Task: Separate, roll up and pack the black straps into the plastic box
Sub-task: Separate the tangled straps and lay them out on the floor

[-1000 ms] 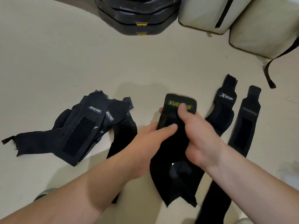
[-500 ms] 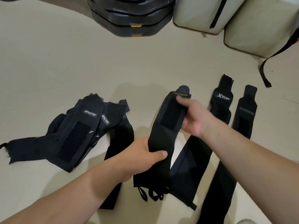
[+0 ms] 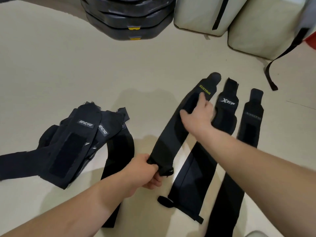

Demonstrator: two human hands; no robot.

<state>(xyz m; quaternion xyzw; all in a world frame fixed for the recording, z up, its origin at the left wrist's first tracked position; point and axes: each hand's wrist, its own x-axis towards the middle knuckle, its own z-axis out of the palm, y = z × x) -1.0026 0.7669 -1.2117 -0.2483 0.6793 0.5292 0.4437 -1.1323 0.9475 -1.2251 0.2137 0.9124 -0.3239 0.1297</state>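
A long black fabric strap lettered XUEYING [image 3: 172, 134] is stretched over the beige floor [image 3: 68, 65]. Its lower end is gripped and hidden in the left hand [image 3: 147, 173], and its upper part is pressed by the flat, uncurled right hand [image 3: 196, 115].

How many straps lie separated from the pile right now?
3. XUEYING strap, left hand gripping its near end, right hand resting on its far end; XTEP strap right of it; BOKEERSI strap farthest right. The tangled pile at left hides an unknown number more.
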